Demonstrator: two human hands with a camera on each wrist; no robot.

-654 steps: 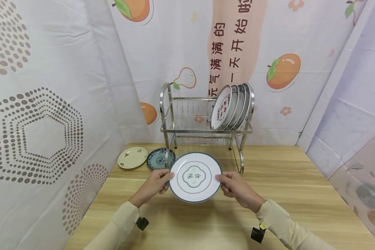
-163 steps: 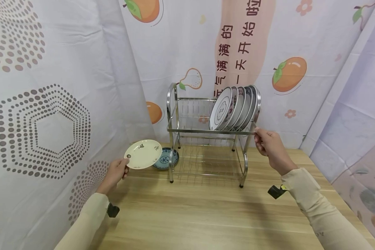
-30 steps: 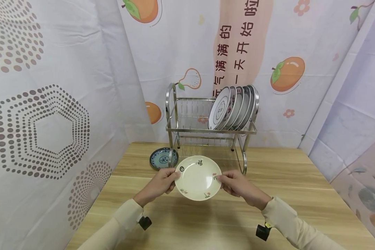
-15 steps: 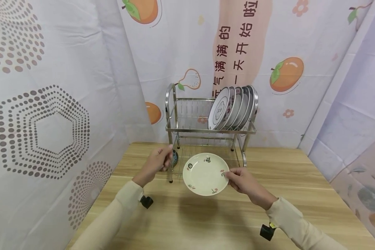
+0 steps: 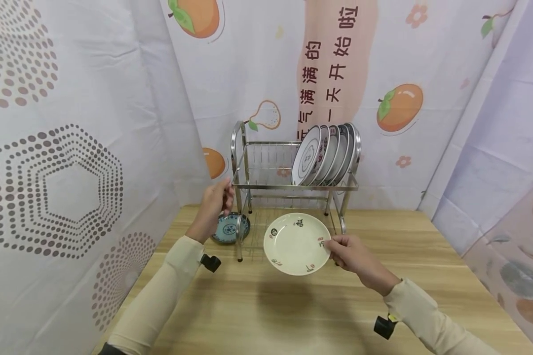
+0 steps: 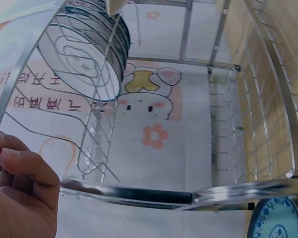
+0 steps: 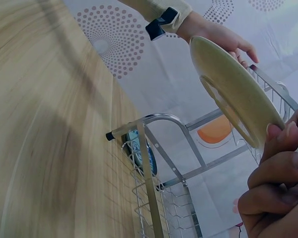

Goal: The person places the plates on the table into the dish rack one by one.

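A cream plate (image 5: 297, 244) with small printed motifs around its rim is held up over the table, in front of the dish rack. My right hand (image 5: 353, 261) pinches its right edge, thumb on top and curled fingers beneath; the right wrist view shows the plate's underside (image 7: 233, 94). At the front left corner of the metal dish rack (image 5: 266, 187), my left hand (image 5: 210, 207) has thumb and curled fingers at the end of the upper front rail. Several white plates (image 5: 306, 155) lean upright at the right end of the upper tier.
A blue patterned plate (image 5: 231, 228) lies on the wooden table (image 5: 382, 296), behind the rack's left leg and partly hidden by it. Patterned curtains (image 5: 160, 98) close in the back and sides. The rack's lower tier (image 5: 259, 217) is partly covered by the cream plate.
The cream plate came off the table at left and passed from both hands to the right hand alone. My left hand let go and rose to the rack's corner. Earlier, another plate joined the upper tier.
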